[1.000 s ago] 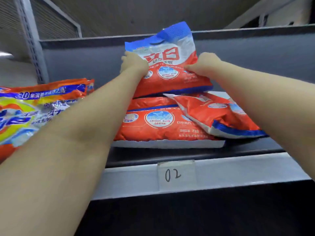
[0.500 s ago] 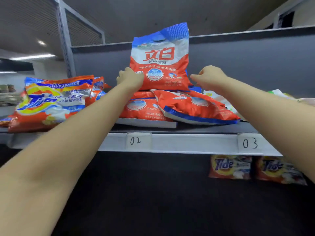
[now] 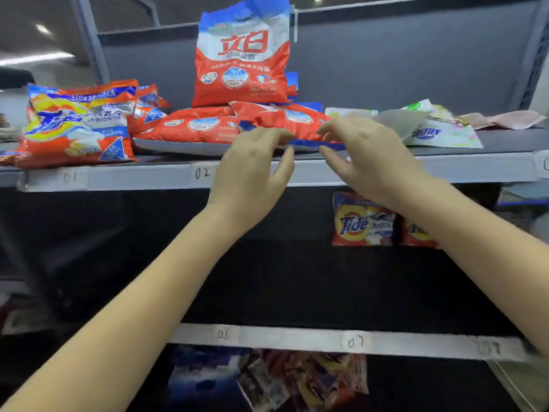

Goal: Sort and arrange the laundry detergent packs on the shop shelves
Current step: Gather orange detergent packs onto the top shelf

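Observation:
A red, white and blue detergent pack (image 3: 240, 69) stands upright at the back of the top shelf (image 3: 133, 178), above label 02. In front of it, two red packs of the same brand lie flat, one (image 3: 190, 129) on the left, one (image 3: 285, 117) overlapping it on the right, its blue seam facing me. My left hand (image 3: 249, 173) and my right hand (image 3: 368, 162) hover at that seam, fingers above it and thumbs below, spread apart. Neither hand holds anything that I can see.
Orange and yellow packs (image 3: 77, 123) are piled at the shelf's left end. A white and green pack (image 3: 439, 133) and flat pouches lie to the right. Tide packs (image 3: 364, 221) stand on the shelf below. Mixed packs (image 3: 297, 379) lie under the lowest rail (image 3: 297, 337).
Both hands let go of the upright pack, which stays standing, and dropped to the front edge of the right-hand flat pack. The view has pulled back and tilted down.

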